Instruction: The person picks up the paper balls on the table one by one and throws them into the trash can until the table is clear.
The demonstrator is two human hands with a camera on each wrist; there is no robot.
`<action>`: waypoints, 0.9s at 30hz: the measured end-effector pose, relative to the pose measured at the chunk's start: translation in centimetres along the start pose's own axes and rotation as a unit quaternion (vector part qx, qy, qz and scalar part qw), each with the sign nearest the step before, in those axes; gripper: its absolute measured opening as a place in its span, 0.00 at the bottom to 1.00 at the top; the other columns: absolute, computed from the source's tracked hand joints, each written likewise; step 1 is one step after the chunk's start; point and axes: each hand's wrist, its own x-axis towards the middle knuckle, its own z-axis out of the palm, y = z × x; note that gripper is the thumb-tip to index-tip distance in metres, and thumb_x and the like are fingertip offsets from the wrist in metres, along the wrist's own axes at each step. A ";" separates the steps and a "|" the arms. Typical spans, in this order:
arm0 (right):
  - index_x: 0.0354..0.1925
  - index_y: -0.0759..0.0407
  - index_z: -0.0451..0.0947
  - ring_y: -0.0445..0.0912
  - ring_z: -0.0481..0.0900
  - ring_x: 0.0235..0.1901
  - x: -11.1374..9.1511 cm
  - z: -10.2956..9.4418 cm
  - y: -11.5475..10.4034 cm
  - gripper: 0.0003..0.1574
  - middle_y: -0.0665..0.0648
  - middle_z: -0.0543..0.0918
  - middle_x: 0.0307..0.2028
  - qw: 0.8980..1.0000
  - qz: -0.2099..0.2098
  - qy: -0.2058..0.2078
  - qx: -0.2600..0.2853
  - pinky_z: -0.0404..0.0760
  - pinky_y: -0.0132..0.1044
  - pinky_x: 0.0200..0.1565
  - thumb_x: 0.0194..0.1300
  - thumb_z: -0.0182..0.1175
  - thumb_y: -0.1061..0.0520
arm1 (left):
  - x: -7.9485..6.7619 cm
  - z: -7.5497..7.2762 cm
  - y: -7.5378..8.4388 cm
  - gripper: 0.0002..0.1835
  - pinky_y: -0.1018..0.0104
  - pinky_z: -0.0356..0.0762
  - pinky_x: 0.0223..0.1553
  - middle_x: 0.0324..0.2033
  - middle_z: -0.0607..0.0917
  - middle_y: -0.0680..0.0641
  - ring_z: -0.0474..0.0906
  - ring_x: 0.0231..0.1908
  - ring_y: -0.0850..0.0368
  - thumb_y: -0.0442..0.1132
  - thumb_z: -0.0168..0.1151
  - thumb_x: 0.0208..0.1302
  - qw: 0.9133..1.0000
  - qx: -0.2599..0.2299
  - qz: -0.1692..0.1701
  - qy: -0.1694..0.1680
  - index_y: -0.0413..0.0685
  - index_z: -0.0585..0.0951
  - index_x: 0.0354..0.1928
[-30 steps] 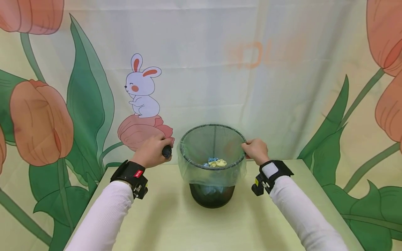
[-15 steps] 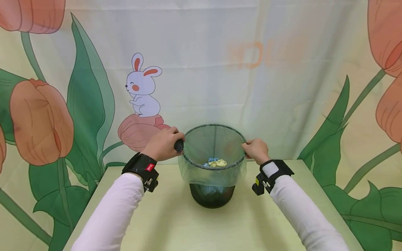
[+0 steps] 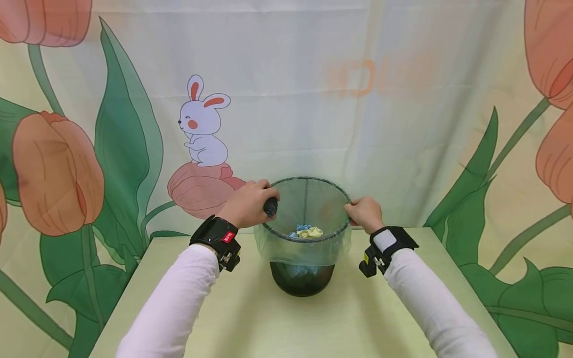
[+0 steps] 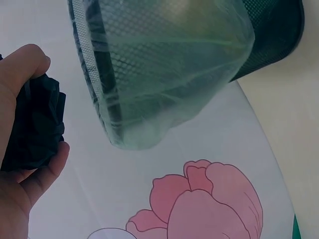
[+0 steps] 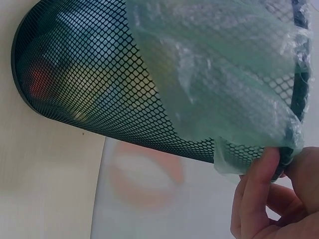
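A black mesh wastebasket [image 3: 302,281] stands upright, lined with a translucent green plastic bag [image 3: 309,253] folded out over its rim. Crumpled blue paper [image 3: 303,228] and yellow paper [image 3: 311,232] lie inside. My left hand [image 3: 251,205] grips a crumpled black paper ball [image 4: 40,122] between thumb and fingers, at the basket's left rim and above it. On the opposite side, my right hand [image 3: 367,215] pinches the rim with the bag over it, thumb and fingers on either side in the right wrist view.
The basket is on a pale yellow table [image 3: 215,318] with its back edge against a printed curtain [image 3: 286,99] showing a rabbit and tulips. A wrist camera on a black strap [image 3: 217,238] is worn on each arm.
My left hand has moved right and slightly up with the black paper ball, from beside the basket to its left rim. My right hand and the basket have stayed in place.
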 end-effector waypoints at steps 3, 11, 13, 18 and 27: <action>0.07 0.51 0.62 0.45 0.80 0.15 0.1 0.0 0.0 0.25 0.46 0.71 0.07 1.000 -0.004 0.000 -0.004 0.74 0.30 0.22 0.58 0.51 0.56 | 0.5 0.0 0.3 0.16 0.58 0.78 0.38 0.37 0.76 0.45 0.74 0.36 0.47 0.42 0.69 0.48 1.000 -0.002 0.006 0.005 0.52 0.81 0.41; 0.06 0.51 0.61 0.45 0.80 0.14 0.5 0.0 0.0 0.25 0.47 0.71 0.07 1.000 -0.005 -0.002 -0.002 0.73 0.29 0.21 0.58 0.51 0.56 | 1.8 0.3 1.2 0.15 0.58 0.78 0.41 0.38 0.77 0.45 0.75 0.37 0.47 0.42 0.68 0.48 0.999 -0.006 0.030 0.023 0.51 0.81 0.41; 0.06 0.51 0.61 0.42 0.77 0.12 0.6 -0.1 0.0 0.25 0.48 0.71 0.07 1.000 -0.008 -0.003 -0.004 0.73 0.30 0.22 0.58 0.51 0.56 | 2.1 0.5 1.4 0.16 0.59 0.78 0.42 0.39 0.78 0.45 0.75 0.39 0.47 0.43 0.68 0.48 0.999 -0.009 0.031 0.022 0.52 0.81 0.41; 0.06 0.51 0.62 0.39 0.75 0.11 0.8 -0.2 -0.1 0.25 0.48 0.72 0.08 1.000 -0.008 -0.006 -0.009 0.73 0.30 0.23 0.59 0.51 0.56 | 2.7 0.6 2.3 0.16 0.60 0.79 0.42 0.40 0.77 0.46 0.75 0.39 0.48 0.43 0.68 0.49 0.999 -0.009 0.032 0.015 0.52 0.81 0.43; 0.07 0.52 0.62 0.39 0.76 0.12 1.1 -0.2 0.1 0.25 0.47 0.71 0.07 1.000 -0.003 -0.007 0.003 0.74 0.30 0.21 0.59 0.51 0.57 | 3.7 0.7 3.7 0.17 0.60 0.78 0.44 0.43 0.77 0.47 0.75 0.42 0.50 0.45 0.65 0.52 0.999 -0.022 0.018 -0.020 0.54 0.79 0.45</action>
